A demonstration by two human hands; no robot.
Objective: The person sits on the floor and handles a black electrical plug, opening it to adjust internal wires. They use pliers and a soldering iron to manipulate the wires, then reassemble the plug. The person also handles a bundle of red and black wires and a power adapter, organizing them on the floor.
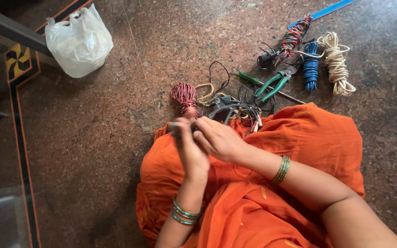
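Observation:
My left hand (190,149) and my right hand (218,138) meet over my orange-clad lap, fingers curled together around a small dark object (174,127) that they mostly hide. A bundle of twisted red and black wire (184,95) lies on the floor just beyond my fingertips. A tangle of black wires with a dark tool (229,108) sits to the right of that bundle, close to my right hand. Bangles circle both wrists.
Green-handled pliers (274,83) and a green screwdriver (249,78) lie further out. Coils of blue wire (310,67), cream cord (337,62) and red-striped wire (294,36) rest at the upper right. A white plastic bag (79,41) sits upper left on the granite floor.

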